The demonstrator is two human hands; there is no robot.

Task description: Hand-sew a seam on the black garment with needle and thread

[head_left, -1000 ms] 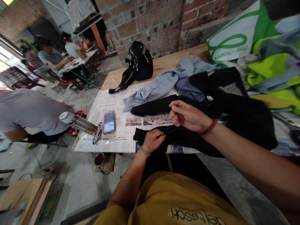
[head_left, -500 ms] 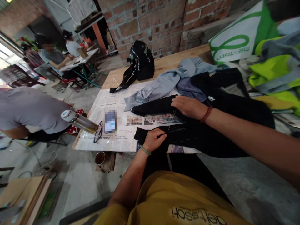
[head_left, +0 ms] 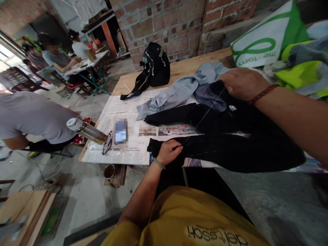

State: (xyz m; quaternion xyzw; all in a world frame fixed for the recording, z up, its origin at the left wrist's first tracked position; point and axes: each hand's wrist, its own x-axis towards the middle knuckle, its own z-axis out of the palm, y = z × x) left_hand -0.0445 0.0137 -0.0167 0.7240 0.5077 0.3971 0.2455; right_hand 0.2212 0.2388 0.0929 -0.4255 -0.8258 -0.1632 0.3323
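Note:
A black garment (head_left: 238, 152) lies along the front of the table, with short pale stitches along its near sleeve or leg. My left hand (head_left: 169, 151) is closed, pinching the cloth near its left end. A pale thread (head_left: 210, 106) runs taut from the cloth just right of that hand up to my right hand (head_left: 242, 83). My right hand is raised, its fingers closed on the thread's upper end. Any needle there is hidden by the fingers. Beyond the stitched part lie another black length, a grey-blue cloth (head_left: 176, 92) and a dark purple-grey piece (head_left: 208, 97).
Newspaper sheets (head_left: 128, 112) cover the table's left part. On them are a phone (head_left: 120, 131), glasses (head_left: 107, 143) and a tilted bottle (head_left: 87, 131). A black bag (head_left: 157, 65) and a white-green bag (head_left: 258, 37) stand behind. A person in grey (head_left: 38, 116) sits at left.
My right hand has moved up and to the right, away from the cloth, drawing the thread out into a long straight line. My left hand stays in place on the garment.

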